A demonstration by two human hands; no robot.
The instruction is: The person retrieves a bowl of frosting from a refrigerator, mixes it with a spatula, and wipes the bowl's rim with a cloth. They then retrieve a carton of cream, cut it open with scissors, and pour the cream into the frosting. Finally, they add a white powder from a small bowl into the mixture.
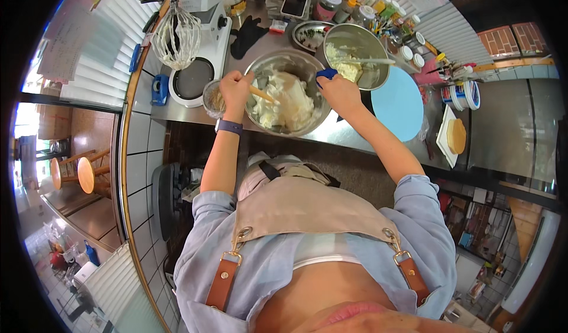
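A large steel mixing bowl [326, 109] sits near the counter's front edge, holding a mound of whipped white cream [288, 98]. At the bowl's left rim my left hand [235, 89] is closed on a tan, wood-coloured utensil [262, 94], whose far end reaches into the cream. My right hand [339, 92] grips a blue item [327, 74] at the right rim; its exact kind is hidden by my fingers. Just beyond that hand, a second steel bowl [377, 78] holds a pale yellow mixture [349, 72] and a spatula [370, 61] lying across it.
A stand mixer [208, 36] with a cream-coated whisk [177, 38] stands left, beside a small container [214, 98]. Behind lie a black glove [248, 36], a phone [295, 2] and a steel plate [310, 35]. Rightward are a blue round mat [397, 106] and a cake layer [456, 136].
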